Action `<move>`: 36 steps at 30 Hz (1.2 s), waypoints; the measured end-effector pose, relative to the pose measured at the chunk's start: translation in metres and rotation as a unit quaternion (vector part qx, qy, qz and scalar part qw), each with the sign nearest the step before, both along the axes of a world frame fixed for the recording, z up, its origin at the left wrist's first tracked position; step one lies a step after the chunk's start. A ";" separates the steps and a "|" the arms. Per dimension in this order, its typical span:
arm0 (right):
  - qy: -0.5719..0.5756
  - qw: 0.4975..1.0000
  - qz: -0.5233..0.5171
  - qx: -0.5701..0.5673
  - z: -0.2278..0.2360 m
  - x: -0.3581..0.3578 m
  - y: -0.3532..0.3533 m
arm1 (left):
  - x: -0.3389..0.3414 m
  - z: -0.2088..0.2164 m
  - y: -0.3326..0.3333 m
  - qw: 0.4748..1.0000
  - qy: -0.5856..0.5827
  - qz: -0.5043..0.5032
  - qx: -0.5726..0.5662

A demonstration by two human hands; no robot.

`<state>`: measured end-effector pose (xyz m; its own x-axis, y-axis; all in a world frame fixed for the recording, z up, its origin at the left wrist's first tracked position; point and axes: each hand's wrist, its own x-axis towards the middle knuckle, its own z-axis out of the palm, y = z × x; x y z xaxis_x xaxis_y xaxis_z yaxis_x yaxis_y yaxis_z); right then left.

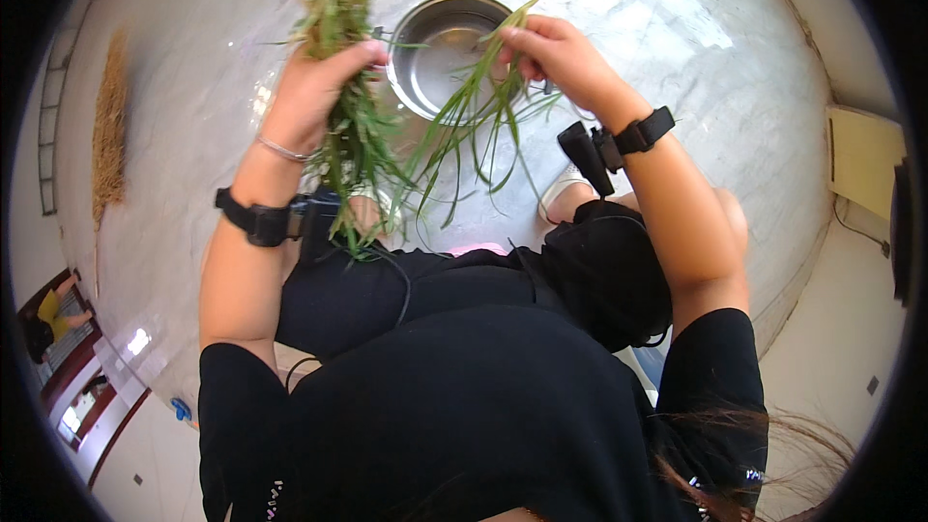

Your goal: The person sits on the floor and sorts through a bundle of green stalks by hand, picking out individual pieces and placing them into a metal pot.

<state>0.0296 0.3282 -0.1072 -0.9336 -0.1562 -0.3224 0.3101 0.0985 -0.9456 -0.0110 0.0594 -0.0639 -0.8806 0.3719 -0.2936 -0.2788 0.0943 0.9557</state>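
Observation:
My left hand (329, 77) is closed round a thick bunch of long green grass-like stalks (353, 150), whose paler stem ends point up and whose leafy ends hang toward my knee. A thinner bundle of similar green stalks (478, 116) is pinched in my right hand (561, 58), its leaves drooping downward. Between and beyond both hands stands a round steel pot (425, 92) on the floor; the right bundle hangs across its near right side. What lies at the pot's bottom I cannot make out.
Pale marble-like floor (677, 58) surrounds me. A straw broom (111, 126) rests at the left. My shoes (570, 188) are just before the pot. A yellowish box-like panel (863, 159) with a cable is by the right wall. A small blue object (181, 410) lies lower left.

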 end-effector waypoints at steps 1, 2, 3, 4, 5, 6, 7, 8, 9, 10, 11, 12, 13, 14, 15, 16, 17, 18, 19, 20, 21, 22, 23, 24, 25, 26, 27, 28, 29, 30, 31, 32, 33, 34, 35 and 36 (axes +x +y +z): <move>0.007 0.999 -0.040 0.003 -0.006 0.001 0.016 | -0.003 0.002 -0.005 1.000 -0.007 0.023 -0.008; 0.002 0.997 -0.071 -0.010 -0.011 0.004 0.032 | -0.008 -0.002 -0.014 0.999 0.007 0.038 -0.021; -0.003 0.994 -0.102 -0.024 -0.016 0.007 0.049 | -0.010 0.001 -0.017 0.997 0.022 0.063 -0.040; -0.040 0.991 -0.124 -0.035 -0.021 0.013 0.066 | -0.012 0.001 -0.021 0.995 0.018 0.082 -0.046; -0.054 0.984 -0.162 -0.058 -0.020 0.017 0.071 | -0.013 0.001 -0.031 0.993 0.015 0.107 -0.058; -0.072 0.978 -0.187 -0.064 -0.029 0.023 0.084 | -0.015 -0.002 -0.038 0.993 0.017 0.107 -0.052; -0.089 0.971 -0.213 -0.071 -0.041 0.030 0.098 | -0.016 -0.006 -0.043 0.993 0.019 0.107 -0.047; -0.106 0.966 -0.224 -0.079 -0.051 0.036 0.111 | -0.016 -0.008 -0.046 0.992 0.007 0.113 -0.053; -0.123 0.960 -0.236 -0.088 -0.060 0.043 0.121 | -0.015 -0.010 -0.046 0.993 0.005 0.108 -0.050; -0.139 0.954 -0.248 -0.098 -0.068 0.049 0.132 | -0.014 -0.012 -0.046 0.994 0.003 0.103 -0.048; -0.153 0.951 -0.249 -0.104 -0.072 0.053 0.137 | -0.014 -0.012 -0.048 0.994 0.003 0.099 -0.048; -0.167 0.947 -0.250 -0.109 -0.075 0.056 0.142 | -0.011 -0.010 -0.045 0.994 -0.005 0.102 -0.046; -0.181 0.944 -0.252 -0.114 -0.079 0.060 0.146 | -0.010 -0.009 -0.043 0.994 -0.006 0.096 -0.048; -0.195 0.938 -0.256 -0.129 -0.080 0.060 0.150 | -0.009 -0.007 -0.041 0.995 -0.007 0.090 -0.050; -0.206 0.939 -0.246 -0.121 -0.081 0.061 0.154 | -0.008 -0.006 -0.039 0.995 -0.007 0.083 -0.052; -0.218 0.940 -0.236 -0.113 -0.082 0.062 0.157 | -0.007 -0.004 -0.038 0.995 -0.006 0.077 -0.056; -0.228 0.941 -0.227 -0.104 -0.081 0.063 0.161 | -0.006 -0.002 -0.035 0.996 -0.007 0.074 -0.059; -0.239 0.943 -0.211 -0.089 -0.083 0.063 0.168 | -0.004 -0.001 -0.033 0.996 -0.008 0.070 -0.061; -0.219 0.943 -0.245 -0.061 -0.086 0.067 0.171 | -0.003 0.001 -0.030 0.996 -0.010 0.067 -0.063; -0.197 0.940 -0.277 -0.034 -0.084 0.067 0.166 | -0.003 0.001 -0.031 0.996 -0.016 0.066 -0.057; -0.175 0.935 -0.309 -0.007 -0.082 0.067 0.162 | -0.003 -0.001 -0.030 0.996 -0.022 0.064 -0.050; -0.147 0.943 -0.299 0.014 -0.080 0.067 0.170 | -0.004 -0.002 -0.030 0.997 -0.028 0.063 -0.043; -0.121 0.932 -0.338 0.049 -0.074 0.063 0.169 | -0.005 -0.004 -0.029 0.997 -0.028 0.063 -0.038; -0.097 0.931 -0.345 0.072 -0.068 0.060 0.169 | -0.005 -0.005 -0.028 0.997 -0.028 0.063 -0.032; -0.073 0.929 -0.351 0.095 -0.061 0.056 0.169 | -0.006 -0.005 -0.027 0.997 -0.028 0.063 -0.026; -0.040 0.934 -0.341 0.103 -0.053 0.054 0.164 | -0.004 -0.003 -0.023 0.997 -0.038 0.061 -0.024; -0.012 0.945 -0.305 0.118 -0.043 0.051 0.158 | -0.002 -0.003 -0.020 0.998 -0.046 0.050 -0.011; 0.015 0.954 -0.268 0.133 -0.034 0.047 0.150 | 0.000 -0.003 -0.017 0.998 -0.055 0.038 0.002; 0.043 0.961 -0.229 0.146 -0.023 0.043 0.138 | 0.002 -0.002 -0.015 0.998 -0.063 0.028 0.014; 0.085 0.963 -0.195 0.163 -0.007 0.040 0.113 | 0.006 -0.004 -0.012 0.997 -0.063 0.025 0.043; 0.128 0.963 -0.161 0.173 0.003 0.042 0.093 | 0.011 -0.005 -0.007 0.993 -0.085 -0.006 0.085; 0.131 0.967 -0.129 0.175 0.018 0.043 0.071 | 0.016 -0.001 0.001 0.987 -0.110 -0.026 0.112; 0.136 0.971 -0.094 0.173 0.030 0.044 0.048 | 0.023 0.004 0.007 0.981 -0.133 -0.043 0.137; 0.144 0.972 -0.081 0.165 0.034 0.048 0.030 | 0.022 -0.002 0.011 0.970 -0.157 -0.070 0.173; 0.153 0.974 -0.068 0.155 0.040 0.052 0.014 | 0.022 -0.007 0.013 0.957 -0.179 -0.096 0.207; 0.157 0.974 -0.044 0.156 0.046 0.055 0.002 | 0.025 -0.009 0.018 0.954 -0.180 -0.100 0.217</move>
<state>0.0849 0.3301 -0.0607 -0.9992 -0.0118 -0.0374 0.0300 0.3827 -0.9234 0.0145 0.0770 -0.0724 -0.6508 0.6768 -0.3441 -0.6146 -0.2035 0.7621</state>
